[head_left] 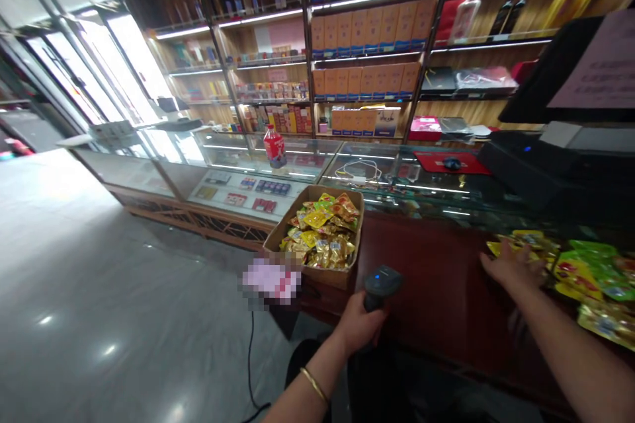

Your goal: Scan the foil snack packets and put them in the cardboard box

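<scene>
My left hand [358, 324] is wrapped around the handle of a dark barcode scanner [383, 281], held upright over the near edge of the dark red counter [421, 271]. A small blue light glows on the scanner's head. At the right, my right hand [513, 268] lies with spread fingers over gold and yellow snack packets [538, 241]; some fingertips are hard to make out. Beside that hand are more shiny packets, a green one [598, 261] and a gold one [608, 320]. Left of the scanner stands a cardboard box [360, 211] filled with similar small packets [320, 228].
A pink sign [272, 279], partly blurred, is at the box's near corner. Behind run glass display cases [238, 175] with a red-labelled bottle [274, 145] on top. A mouse [452, 163] lies on a red mat near a dark monitor [550, 73]. A cable [252, 357] trails on the floor.
</scene>
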Demonstrator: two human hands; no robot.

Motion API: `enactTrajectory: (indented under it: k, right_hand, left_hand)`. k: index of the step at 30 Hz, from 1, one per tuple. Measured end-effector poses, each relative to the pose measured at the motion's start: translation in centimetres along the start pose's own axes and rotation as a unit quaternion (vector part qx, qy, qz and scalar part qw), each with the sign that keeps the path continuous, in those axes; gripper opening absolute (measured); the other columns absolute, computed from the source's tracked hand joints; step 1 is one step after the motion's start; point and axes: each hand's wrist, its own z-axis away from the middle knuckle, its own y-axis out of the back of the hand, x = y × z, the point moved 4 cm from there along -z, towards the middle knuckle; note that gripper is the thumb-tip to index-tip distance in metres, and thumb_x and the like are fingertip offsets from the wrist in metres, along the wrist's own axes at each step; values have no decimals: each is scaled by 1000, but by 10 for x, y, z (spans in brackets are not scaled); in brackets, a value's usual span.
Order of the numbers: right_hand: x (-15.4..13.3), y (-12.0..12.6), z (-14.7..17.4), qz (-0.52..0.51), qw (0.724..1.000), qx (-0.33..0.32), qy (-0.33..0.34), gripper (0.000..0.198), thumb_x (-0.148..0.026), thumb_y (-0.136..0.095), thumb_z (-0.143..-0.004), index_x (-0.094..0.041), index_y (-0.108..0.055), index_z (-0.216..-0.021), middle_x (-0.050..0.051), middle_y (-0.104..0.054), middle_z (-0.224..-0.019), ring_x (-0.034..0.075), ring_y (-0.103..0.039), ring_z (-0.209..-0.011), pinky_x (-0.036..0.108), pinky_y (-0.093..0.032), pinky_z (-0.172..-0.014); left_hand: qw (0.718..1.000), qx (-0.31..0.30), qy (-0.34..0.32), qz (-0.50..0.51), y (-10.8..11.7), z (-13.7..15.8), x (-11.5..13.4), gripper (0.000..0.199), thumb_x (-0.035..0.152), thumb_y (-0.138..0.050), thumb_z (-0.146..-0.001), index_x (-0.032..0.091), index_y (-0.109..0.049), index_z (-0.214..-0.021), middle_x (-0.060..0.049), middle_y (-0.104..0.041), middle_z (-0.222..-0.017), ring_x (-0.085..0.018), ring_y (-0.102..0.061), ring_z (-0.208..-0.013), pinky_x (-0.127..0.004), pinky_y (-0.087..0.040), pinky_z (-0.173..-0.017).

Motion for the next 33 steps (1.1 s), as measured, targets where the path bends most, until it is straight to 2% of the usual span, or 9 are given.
enactTrajectory:
  k: [2,5,8,12,17,20,24,27,33]
  right_hand:
    - [12,-7,0,34,999,-30,11,70,-51,-44,-92,-18,-37,-154,18,-18,-167,46,-13,-151,67,-21,-112]
    - [-1,-9,28,43,996,-37,75,64,-46,-37,-95,-18,-38,-153,19,-32,-162,45,-34,-143,69,-26,-109]
    - [-23,-8,67,53,987,29,152,53,-41,-45,-93,-26,-51,-144,15,-45,-155,45,-36,-141,75,-21,-106]
    - [-35,-4,104,-1,966,54,251,43,-22,-49,-90,-32,-62,-130,11,-60,-143,33,-53,-129,64,-24,-110]
    - [-32,16,122,-53,956,54,282,53,-9,-43,-86,-28,-59,-133,8,-61,-144,23,-54,-131,47,-34,-109]
    - [-31,18,132,-58,957,51,281,54,-3,-42,-80,-28,-65,-122,7,-63,-141,25,-55,-131,53,-27,-113]
    - [-30,13,141,-78,955,72,276,55,-14,-54,-80,-22,-55,-134,14,-59,-144,30,-53,-133,66,-9,-117]
    - [-31,18,141,-95,947,75,297,45,-12,-53,-83,-24,-62,-125,10,-67,-136,29,-54,-132,66,-3,-119]
    - [-47,45,168,-219,897,73,377,42,-10,-51,-87,-37,-75,-108,-2,-68,-134,28,-56,-122,52,-40,-108]
  left_hand:
    - [1000,9,1,-1,0,1,1,14,29,-65,-75,20,-54,-72,8,-46,-41,-9,-41,-30,-19,-31,-33]
    - [1000,12,-17,4,1,-1,4,22,37,-66,-76,19,-55,-78,9,-47,-41,-9,-40,-30,-19,-30,-32]
    - [999,-1,-43,-13,2,-3,6,26,42,-65,-78,18,-56,-82,9,-48,-43,-8,-41,-30,-18,-31,-33]
    - [998,-2,-50,-25,1,-4,7,28,44,-65,-78,18,-55,-83,10,-47,-40,-8,-40,-29,-18,-31,-33]
    - [999,13,-45,-27,0,-4,7,34,50,-68,-74,18,-56,-80,9,-48,-38,-9,-41,-26,-18,-30,-32]
    - [999,13,-42,-26,-1,-4,8,37,52,-70,-72,18,-57,-77,9,-48,-36,-9,-40,-25,-18,-29,-31]
    - [998,16,-48,-26,-1,-3,9,35,50,-70,-73,18,-57,-78,9,-48,-37,-9,-42,-27,-18,-30,-33]
    - [998,11,-52,-31,-1,-3,10,32,48,-69,-74,18,-57,-79,9,-48,-39,-9,-42,-28,-18,-31,-33]
    - [998,16,-54,-30,0,-3,10,26,41,-68,-76,18,-56,-77,9,-48,-41,-8,-42,-29,-18,-31,-34]
